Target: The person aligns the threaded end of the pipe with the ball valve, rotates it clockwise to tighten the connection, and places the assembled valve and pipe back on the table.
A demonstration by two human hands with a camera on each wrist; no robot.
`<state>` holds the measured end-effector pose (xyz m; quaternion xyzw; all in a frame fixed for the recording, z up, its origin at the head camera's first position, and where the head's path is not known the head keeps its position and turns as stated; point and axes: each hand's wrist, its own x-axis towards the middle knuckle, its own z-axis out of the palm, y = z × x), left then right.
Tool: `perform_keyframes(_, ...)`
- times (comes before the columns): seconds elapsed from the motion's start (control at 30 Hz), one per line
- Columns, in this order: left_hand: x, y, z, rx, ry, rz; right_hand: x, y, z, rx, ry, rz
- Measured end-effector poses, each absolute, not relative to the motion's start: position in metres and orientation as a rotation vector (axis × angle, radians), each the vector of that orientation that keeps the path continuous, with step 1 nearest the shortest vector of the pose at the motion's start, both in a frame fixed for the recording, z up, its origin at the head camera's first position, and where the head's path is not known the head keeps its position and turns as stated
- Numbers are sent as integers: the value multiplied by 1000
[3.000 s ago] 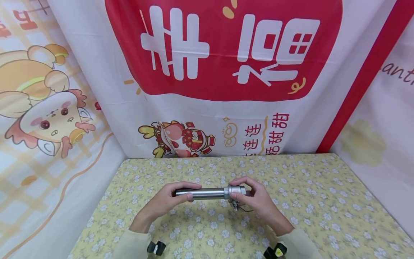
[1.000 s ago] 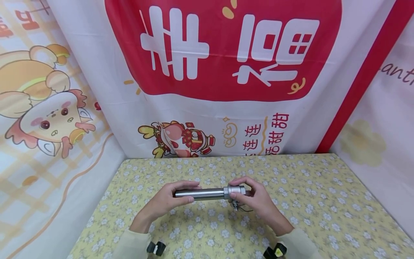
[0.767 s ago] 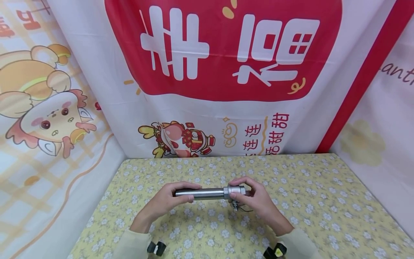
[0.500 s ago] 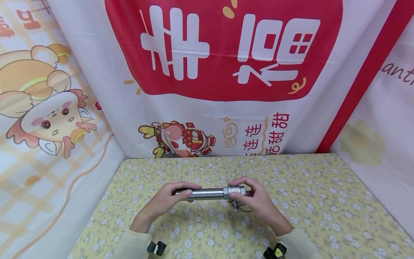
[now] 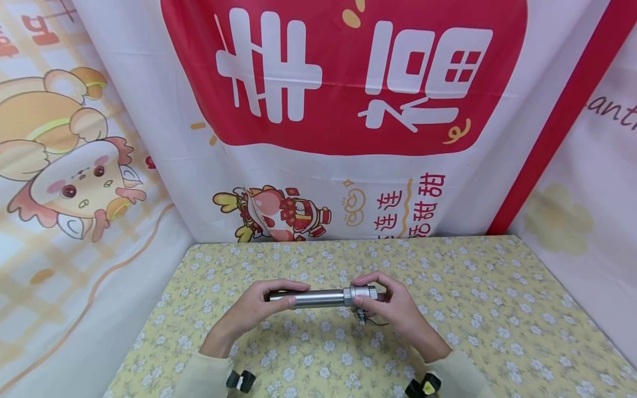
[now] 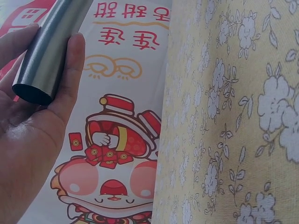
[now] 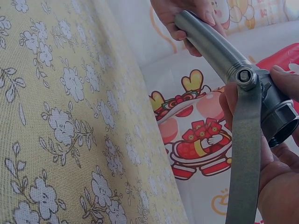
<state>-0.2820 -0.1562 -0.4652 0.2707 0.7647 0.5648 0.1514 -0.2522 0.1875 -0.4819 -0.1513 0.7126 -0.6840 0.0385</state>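
A smooth steel pipe (image 5: 320, 298) lies level between my hands, joined at its right end to a metal ball valve (image 5: 364, 292). My left hand (image 5: 252, 307) grips the pipe near its free end, thumb on the near side and fingers on the far side. In the left wrist view the pipe's round end (image 6: 33, 94) points back toward the palm. My right hand (image 5: 400, 305) holds the valve body between thumb and fingers. The right wrist view shows the valve's long flat lever (image 7: 246, 161), fixed by a nut (image 7: 245, 77), and its hexagonal open end (image 7: 281, 122).
The hands are above a table with a yellow floral cloth (image 5: 318, 359). Behind it hangs a white and red printed curtain (image 5: 328, 166), with more printed cloth (image 5: 89, 265) along the left side. Dark bands (image 5: 241, 381) sit at both wrists.
My left thumb has shifted slightly: half a second ago it lay higher across the pipe, and now it is lower on the near side. Right hand and valve stay in place.
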Motion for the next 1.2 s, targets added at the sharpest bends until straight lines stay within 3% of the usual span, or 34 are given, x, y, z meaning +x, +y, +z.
perform_keyframes(1.2, -283, -155, -467, 727, 2100, 1668, -252, 188, -481, -459, 2211, -2089)
